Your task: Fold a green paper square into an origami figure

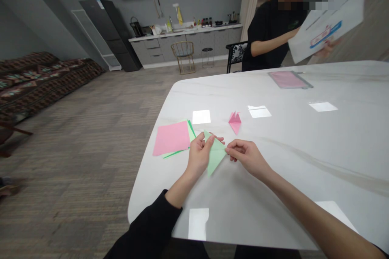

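Note:
A pale green sheet of origami paper [216, 157], folded into a pointed shape, is held up just above the white table. My left hand [199, 154] grips its left side, and my right hand [244, 156] pinches its right corner with the fingertips. A small folded pink origami piece [235, 122] lies on the table beyond my hands. To the left of my left hand, a square pink paper sheet [172, 138] rests on top of darker green paper [191, 131].
The white marble table [273, 178] has a rounded corner near my left forearm. At its far edge lie a pink folder [287, 79] and a co-worker [270, 36] holding a white paper packet [326, 22]. A black chair [236, 54] and kitchen cabinets [182, 44] stand behind.

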A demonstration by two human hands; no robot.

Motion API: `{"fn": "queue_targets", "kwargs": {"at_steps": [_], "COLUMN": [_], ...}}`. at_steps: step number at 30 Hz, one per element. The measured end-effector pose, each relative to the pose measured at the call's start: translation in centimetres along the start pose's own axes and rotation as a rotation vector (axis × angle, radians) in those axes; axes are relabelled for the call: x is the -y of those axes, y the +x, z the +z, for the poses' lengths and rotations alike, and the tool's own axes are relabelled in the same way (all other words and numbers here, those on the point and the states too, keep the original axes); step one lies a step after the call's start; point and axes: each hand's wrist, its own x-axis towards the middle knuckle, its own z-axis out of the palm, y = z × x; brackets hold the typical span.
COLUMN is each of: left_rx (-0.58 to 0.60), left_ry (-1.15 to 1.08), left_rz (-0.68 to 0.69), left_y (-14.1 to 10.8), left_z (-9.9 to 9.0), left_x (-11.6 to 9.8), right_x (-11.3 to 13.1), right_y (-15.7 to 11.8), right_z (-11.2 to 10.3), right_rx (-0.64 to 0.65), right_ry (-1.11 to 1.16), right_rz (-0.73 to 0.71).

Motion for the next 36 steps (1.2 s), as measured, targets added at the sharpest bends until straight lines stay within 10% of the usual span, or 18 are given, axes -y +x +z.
{"fn": "queue_targets", "kwargs": {"at_steps": [36], "left_rx": [0.051], "left_ry": [0.103], "left_rz": [-0.119], "left_y": [0.52], "left_z": [-0.77], "left_x": [-0.22], "right_x": [0.11], "right_y": [-0.22], "right_z": [-0.42], "right_rx": [-0.101], "right_ry": [-0.168], "right_rz": [-0.052]}}
